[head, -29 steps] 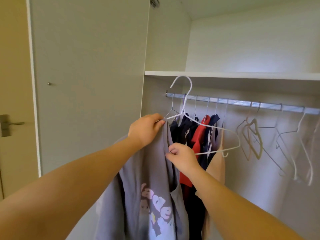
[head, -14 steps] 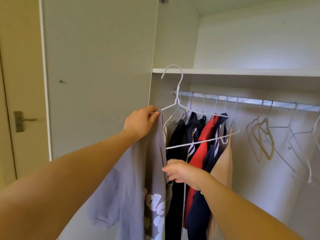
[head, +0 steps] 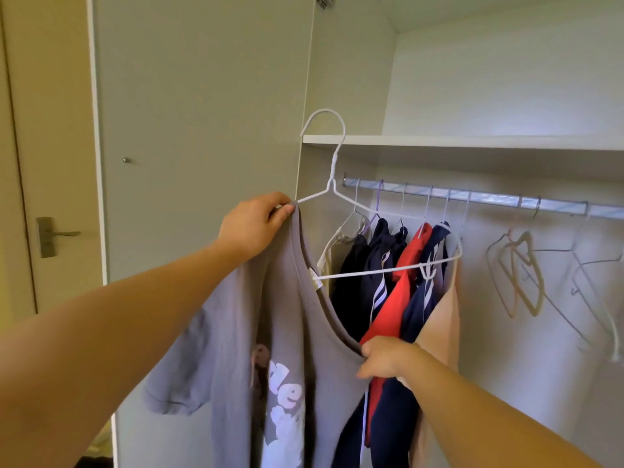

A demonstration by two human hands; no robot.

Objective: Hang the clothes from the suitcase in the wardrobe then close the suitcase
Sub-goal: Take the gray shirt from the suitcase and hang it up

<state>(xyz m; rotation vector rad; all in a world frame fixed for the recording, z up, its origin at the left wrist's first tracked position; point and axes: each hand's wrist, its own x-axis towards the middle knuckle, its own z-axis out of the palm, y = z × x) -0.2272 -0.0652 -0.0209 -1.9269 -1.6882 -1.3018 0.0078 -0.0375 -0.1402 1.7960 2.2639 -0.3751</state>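
Left hand: the left hand point(head: 253, 224), at centre left of the frame, pinches between thumb and curled fingers the shoulder edge of the grey T-shirt point(head: 290, 332) together with the left end of the white wire hanger point(head: 334, 165).
Right hand: the right hand point(head: 385, 358), lower centre right, has its fingers curled round the shirt's neckline and grips it at the low point of the collar.
Grey T-shirt: it hangs between the two hands with the neck opening stretched into a long curve. Pale printed lettering shows on its front towards the bottom of the frame, and one short sleeve droops at lower left.
White wire hanger: its left arm is inside the shirt. Its bottom bar and right arm stick out of the neck opening towards the right, and its hook stands up in front of the shelf point(head: 472, 142) edge, off the rail point(head: 489, 198).
Rail: it runs across the wardrobe below the shelf, at centre right.
Hung clothes: navy garments point(head: 381, 251), a red garment point(head: 401, 288) and a peach garment point(head: 442, 319) hang on the rail, just behind the hanger.
Empty hangers: empty hangers point(head: 534, 268) hang further right.
Wardrobe door: the wardrobe door point(head: 202, 130) stands open at upper left.
Room door: a metal door handle point(head: 55, 235) shows at the far left edge.
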